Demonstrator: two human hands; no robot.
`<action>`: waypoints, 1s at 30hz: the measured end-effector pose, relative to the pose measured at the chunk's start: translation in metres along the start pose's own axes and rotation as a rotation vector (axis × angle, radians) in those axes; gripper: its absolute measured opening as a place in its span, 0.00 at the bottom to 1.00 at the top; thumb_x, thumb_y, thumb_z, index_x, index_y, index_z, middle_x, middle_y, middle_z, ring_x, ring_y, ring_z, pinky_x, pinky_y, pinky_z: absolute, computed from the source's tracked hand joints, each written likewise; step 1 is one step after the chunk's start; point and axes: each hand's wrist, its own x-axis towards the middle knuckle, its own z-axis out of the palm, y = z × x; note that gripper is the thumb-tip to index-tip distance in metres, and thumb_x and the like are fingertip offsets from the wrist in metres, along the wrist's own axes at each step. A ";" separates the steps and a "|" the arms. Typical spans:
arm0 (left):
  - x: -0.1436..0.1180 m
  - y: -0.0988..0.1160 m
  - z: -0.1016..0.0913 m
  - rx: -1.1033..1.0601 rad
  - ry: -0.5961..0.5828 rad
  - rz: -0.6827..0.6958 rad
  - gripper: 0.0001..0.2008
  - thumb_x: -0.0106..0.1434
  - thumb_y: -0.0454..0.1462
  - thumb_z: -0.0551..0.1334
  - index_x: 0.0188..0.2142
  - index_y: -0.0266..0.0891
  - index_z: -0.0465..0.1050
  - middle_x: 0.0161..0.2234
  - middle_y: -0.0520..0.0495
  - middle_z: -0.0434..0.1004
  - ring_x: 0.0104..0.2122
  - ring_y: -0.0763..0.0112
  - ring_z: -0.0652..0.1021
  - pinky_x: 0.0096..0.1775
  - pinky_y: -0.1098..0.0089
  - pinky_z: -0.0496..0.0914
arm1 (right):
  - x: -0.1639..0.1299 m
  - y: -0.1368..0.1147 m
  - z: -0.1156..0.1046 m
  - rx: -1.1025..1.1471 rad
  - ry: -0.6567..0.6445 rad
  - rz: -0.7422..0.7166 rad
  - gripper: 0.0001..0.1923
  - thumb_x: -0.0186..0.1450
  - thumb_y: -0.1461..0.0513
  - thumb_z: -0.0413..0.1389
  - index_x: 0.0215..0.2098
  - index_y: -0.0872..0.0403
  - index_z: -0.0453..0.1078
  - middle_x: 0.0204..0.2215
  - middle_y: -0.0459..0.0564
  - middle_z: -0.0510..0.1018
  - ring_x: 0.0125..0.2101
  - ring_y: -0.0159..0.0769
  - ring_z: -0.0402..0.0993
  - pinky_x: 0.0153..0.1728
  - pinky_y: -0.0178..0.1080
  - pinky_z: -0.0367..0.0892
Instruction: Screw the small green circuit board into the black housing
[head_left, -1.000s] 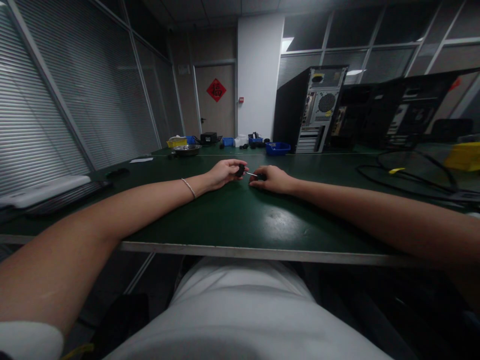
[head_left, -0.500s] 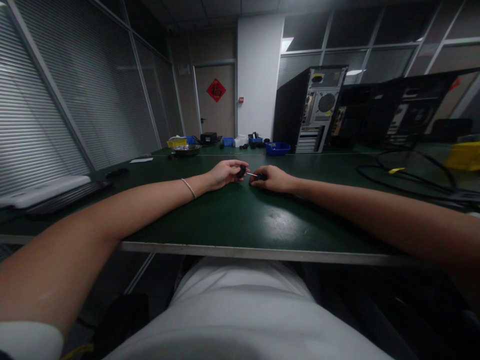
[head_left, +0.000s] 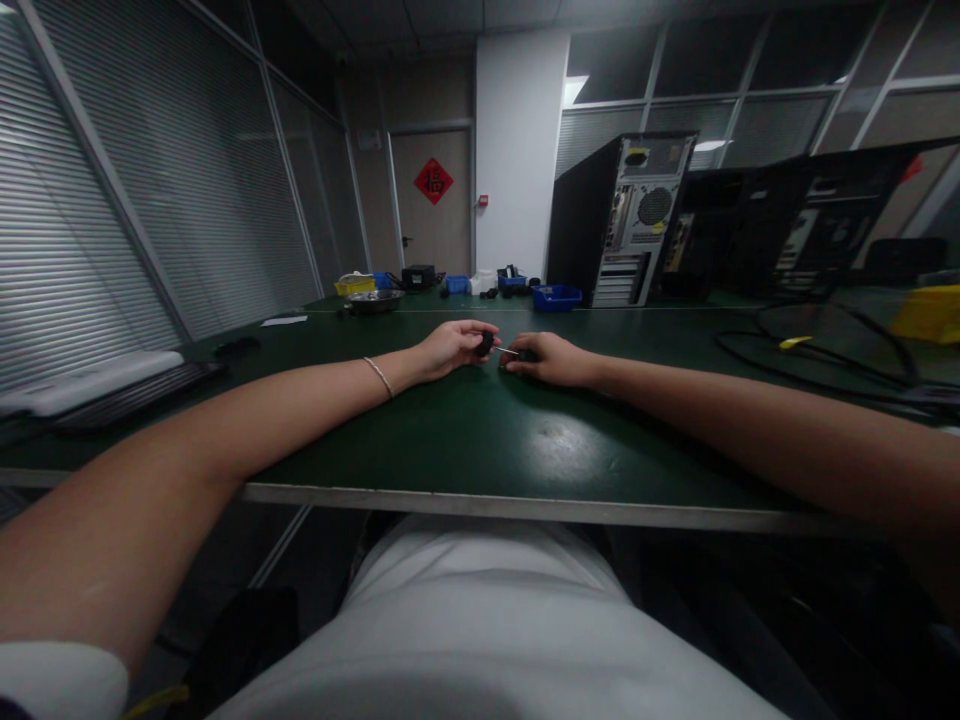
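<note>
Head camera view shows a small black part (head_left: 485, 344), which is held just above the desk (head_left: 435, 440), between the two hands. The left hand (head_left: 451, 347) grips it with the thumb and fingers; what kind of part it is, is too small to tell. The right hand (head_left: 551, 358) is closed around the dark handle of what seems to be a screwdriver (head_left: 527, 355), and its thin metal shaft (head_left: 506, 350) points toward the part. Whether the tip touches it, I cannot tell.

To do this well, in my judgement, the left hand should hold the part firmly so that it does not twist, the shaft should be in a straight line with its target, and the pressure should be light but steady.

Farther away, a blue tray (head_left: 556, 297) lies beside a computer tower (head_left: 626, 215), and a metal dish (head_left: 374, 301) lies well beyond the left hand
</note>
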 end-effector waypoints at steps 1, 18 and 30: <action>0.000 0.000 0.000 0.000 -0.001 0.000 0.12 0.61 0.24 0.56 0.41 0.31 0.74 0.38 0.39 0.78 0.32 0.71 0.77 0.36 0.68 0.72 | 0.000 0.000 -0.001 0.008 -0.008 -0.009 0.15 0.64 0.58 0.56 0.46 0.56 0.75 0.41 0.53 0.77 0.38 0.40 0.74 0.39 0.37 0.66; 0.002 -0.004 0.000 -0.012 -0.017 0.075 0.11 0.61 0.25 0.58 0.43 0.33 0.73 0.36 0.43 0.78 0.35 0.70 0.79 0.42 0.66 0.73 | -0.006 -0.006 0.000 0.037 0.231 -0.151 0.14 0.61 0.59 0.58 0.45 0.55 0.73 0.41 0.53 0.75 0.40 0.40 0.72 0.41 0.38 0.66; -0.001 -0.004 0.004 -0.045 -0.098 0.068 0.09 0.61 0.26 0.60 0.41 0.34 0.72 0.38 0.43 0.78 0.38 0.67 0.80 0.48 0.56 0.72 | -0.007 -0.007 0.000 -0.030 0.434 -0.176 0.13 0.62 0.59 0.57 0.44 0.54 0.72 0.39 0.52 0.74 0.34 0.37 0.70 0.34 0.37 0.65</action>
